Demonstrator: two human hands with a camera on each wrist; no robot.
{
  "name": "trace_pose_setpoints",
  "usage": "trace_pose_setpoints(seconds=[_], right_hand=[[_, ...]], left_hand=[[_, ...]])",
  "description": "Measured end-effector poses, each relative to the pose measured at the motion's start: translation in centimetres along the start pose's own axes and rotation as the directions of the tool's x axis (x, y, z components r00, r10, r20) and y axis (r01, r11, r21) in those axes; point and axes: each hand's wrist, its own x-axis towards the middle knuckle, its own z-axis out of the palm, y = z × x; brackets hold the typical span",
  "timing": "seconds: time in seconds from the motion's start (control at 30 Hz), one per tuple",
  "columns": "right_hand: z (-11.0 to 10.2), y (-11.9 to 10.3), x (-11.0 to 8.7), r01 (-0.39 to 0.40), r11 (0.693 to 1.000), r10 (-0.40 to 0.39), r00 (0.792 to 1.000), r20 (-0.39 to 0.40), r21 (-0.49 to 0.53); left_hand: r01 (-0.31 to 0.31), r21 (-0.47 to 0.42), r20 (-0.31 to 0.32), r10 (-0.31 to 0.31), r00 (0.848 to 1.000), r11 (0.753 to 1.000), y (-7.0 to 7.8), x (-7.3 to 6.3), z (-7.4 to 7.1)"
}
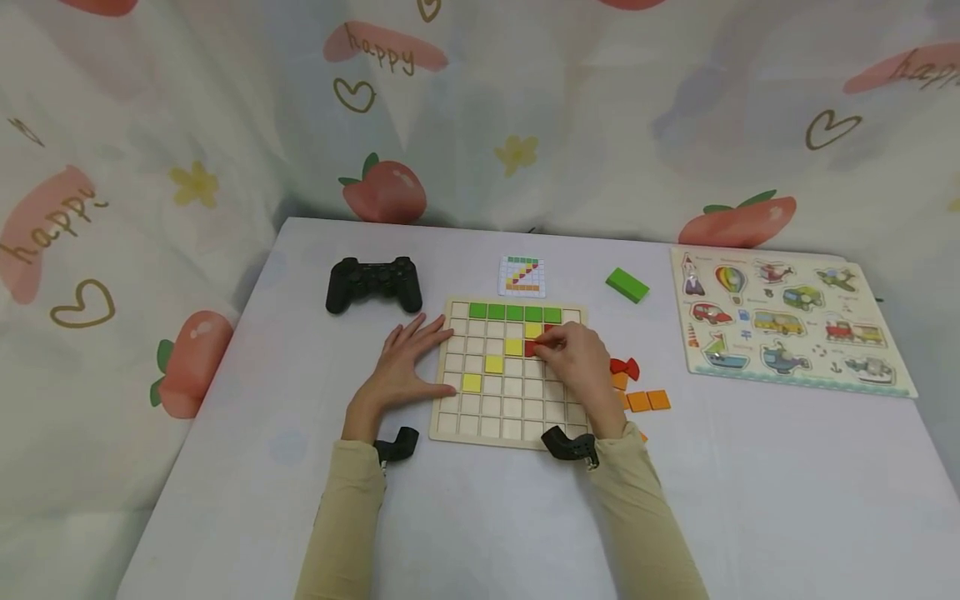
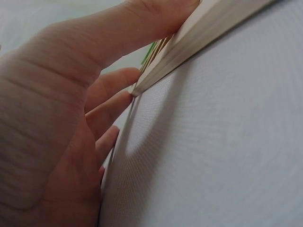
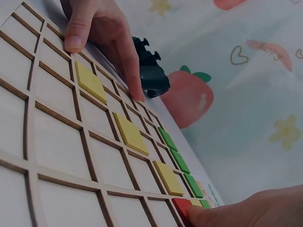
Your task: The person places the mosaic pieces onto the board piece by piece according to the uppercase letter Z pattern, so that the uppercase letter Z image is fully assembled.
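A wooden grid board [image 1: 490, 427] lies on the table, with a row of green tiles [image 1: 514, 313] near its far edge and a diagonal of yellow tiles [image 1: 493, 364]. My right hand [image 1: 577, 360] pinches a red tile [image 3: 182, 208] over a cell beside one of the yellow ones, thumb against it in the right wrist view. Another red tile [image 1: 550, 327] shows just beyond those fingers, partly covered. My left hand [image 1: 405, 367] has its fingers spread at the board's left side, thumb resting on the rim; the left wrist view shows the fingertips [image 2: 124, 97] along that edge.
Behind the board lies a small pattern card [image 1: 522, 277]. A black game controller [image 1: 374, 284] is at back left, a green block [image 1: 627, 285] at back right. Loose orange tiles [image 1: 648, 401] and red pieces [image 1: 626, 367] lie right of the board. Farther right is a vehicle picture puzzle [image 1: 795, 321].
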Motion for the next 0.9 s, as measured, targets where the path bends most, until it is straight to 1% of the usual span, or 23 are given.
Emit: trace_pose_setpoints(seconds=[0.13, 0.2, 0.27, 0.33, 0.4, 0.47, 0.53, 0.63, 0.67, 0.77, 0.9], right_hand=[[0.2, -0.4, -0.1, -0.006, 0.999, 0.005, 0.999, -0.032, -0.032], [-0.3, -0.2, -0.1, -0.013, 1.000, 0.012, 0.999, -0.038, -0.024], [-1.4, 0.3, -0.2, -0.027, 1.000, 0.027, 0.999, -0.045, -0.013], [-3.2, 1.2, -0.4, -0.055, 0.998, 0.054, 0.997, -0.052, -0.017], [-5.1, 2.3, -0.8, -0.099, 0.994, 0.097, 0.994, -0.041, -0.050], [-6.6, 3.5, -1.0, -0.147, 0.985, 0.149, 0.989, 0.018, -0.088], [-7.5, 4.3, -1.1, -0.178, 0.978, 0.190, 0.976, 0.109, -0.110], [-7.7, 5.0, -0.9, -0.195, 0.974, 0.215, 0.953, 0.211, -0.114], [-7.7, 5.0, -0.8, -0.185, 0.977, 0.206, 0.952, 0.225, -0.110], [-7.3, 4.8, -0.8, -0.161, 0.982, 0.178, 0.965, 0.192, -0.100], [-7.0, 4.2, -1.0, -0.136, 0.990, 0.138, 0.984, 0.115, -0.030]], left_hand=[[0.005, 0.005, -0.008, -0.005, 1.000, 1.000, -0.1, 0.0, 0.1], [0.008, 0.002, -0.010, -0.008, 1.000, 1.000, -0.2, 0.0, 0.2], [0.011, 0.001, -0.008, -0.011, 1.000, 1.000, -0.3, -0.1, 0.4], [0.013, 0.001, -0.006, -0.013, 1.000, 1.000, -0.4, -0.1, 0.5], [0.009, 0.002, -0.005, -0.009, 1.000, 1.000, -0.4, -0.1, 0.6], [0.011, 0.000, -0.012, -0.011, 1.000, 1.000, -0.4, -0.1, 0.5], [0.014, 0.003, -0.013, -0.014, 1.000, 1.000, -0.4, -0.2, 0.4], [0.016, 0.005, -0.011, -0.016, 1.000, 1.000, -0.3, -0.2, 0.3], [0.016, 0.008, -0.008, -0.016, 1.000, 1.000, -0.3, -0.2, 0.3], [0.016, 0.006, -0.002, -0.016, 1.000, 1.000, -0.2, -0.1, 0.3], [0.017, 0.007, 0.000, -0.017, 1.000, 1.000, -0.1, 0.0, 0.3]])
